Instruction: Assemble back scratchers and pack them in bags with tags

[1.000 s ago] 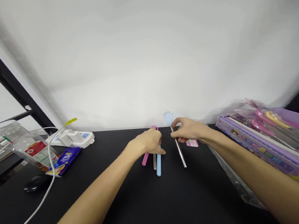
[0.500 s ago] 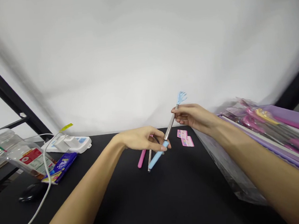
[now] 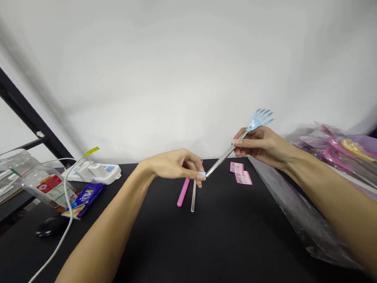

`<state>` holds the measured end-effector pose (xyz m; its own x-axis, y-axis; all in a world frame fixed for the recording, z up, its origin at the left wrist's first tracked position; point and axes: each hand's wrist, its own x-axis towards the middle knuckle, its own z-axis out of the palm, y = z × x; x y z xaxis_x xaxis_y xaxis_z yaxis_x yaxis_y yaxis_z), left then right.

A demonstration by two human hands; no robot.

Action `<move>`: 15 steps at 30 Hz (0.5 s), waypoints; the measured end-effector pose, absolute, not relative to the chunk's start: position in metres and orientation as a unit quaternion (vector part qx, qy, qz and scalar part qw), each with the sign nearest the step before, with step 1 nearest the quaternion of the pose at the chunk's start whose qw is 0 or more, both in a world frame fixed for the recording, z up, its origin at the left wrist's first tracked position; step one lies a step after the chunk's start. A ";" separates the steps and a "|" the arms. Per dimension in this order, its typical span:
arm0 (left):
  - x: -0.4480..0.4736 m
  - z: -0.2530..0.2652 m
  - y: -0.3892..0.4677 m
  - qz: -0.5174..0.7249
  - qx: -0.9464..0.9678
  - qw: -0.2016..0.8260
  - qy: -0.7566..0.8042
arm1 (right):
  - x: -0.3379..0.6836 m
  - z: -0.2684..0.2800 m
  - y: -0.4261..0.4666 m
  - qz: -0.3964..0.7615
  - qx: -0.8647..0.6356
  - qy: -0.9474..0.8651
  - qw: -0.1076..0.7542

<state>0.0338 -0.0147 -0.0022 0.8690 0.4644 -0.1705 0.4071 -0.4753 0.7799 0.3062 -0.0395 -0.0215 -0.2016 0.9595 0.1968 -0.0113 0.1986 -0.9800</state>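
Both hands hold a back scratcher [image 3: 222, 158] above the black table, tilted up to the right. Its light blue, hand-shaped head lies beyond my right hand [image 3: 264, 147], whose fingers and thumb pinch the shiny metal rod just below that head. At the lower end, my left hand [image 3: 177, 165] is closed on a small visible piece of the blue handle; the rest of the handle is hidden by the hand. Beneath my left hand, a pink handle [image 3: 183, 193] and a metal rod [image 3: 193, 198] lie side by side, their far ends partly covered.
Two pink cards [image 3: 243, 178] lie right of centre. On the right, a purple basket [image 3: 373, 143] holds several wrapped back scratchers beside clear plastic [image 3: 293, 207]. To the left are a power strip [image 3: 110, 174], plastic jar [image 3: 47, 184], blue packet [image 3: 87, 199], black mouse [image 3: 52, 226] and white cable [image 3: 55, 254].
My right hand has moved right with the scratcher's head, and the scratcher lies at a flatter slant. The blue handle, mostly visible before, is now largely hidden at my left hand. The view has shifted slightly.
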 end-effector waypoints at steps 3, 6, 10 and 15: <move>0.029 -0.003 -0.012 0.060 0.862 0.427 0.267 | 0.310 -0.022 -0.041 0.482 -0.397 -0.599 0.501; 0.028 -0.003 -0.011 0.096 0.855 0.427 0.278 | 0.311 -0.023 -0.043 0.472 -0.402 -0.600 0.505; 0.027 -0.006 -0.009 0.133 0.835 0.449 0.287 | 0.311 -0.030 -0.042 0.460 -0.397 -0.603 0.516; 0.028 -0.010 -0.007 0.165 0.817 0.468 0.294 | 0.308 -0.036 -0.040 0.464 -0.369 -0.594 0.544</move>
<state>0.0282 -0.0071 -0.0101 0.7721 0.6355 -0.0055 0.3266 -0.3894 0.8612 0.3079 -0.0400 -0.0363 -0.1365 0.9431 0.3033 -0.0666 0.2968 -0.9526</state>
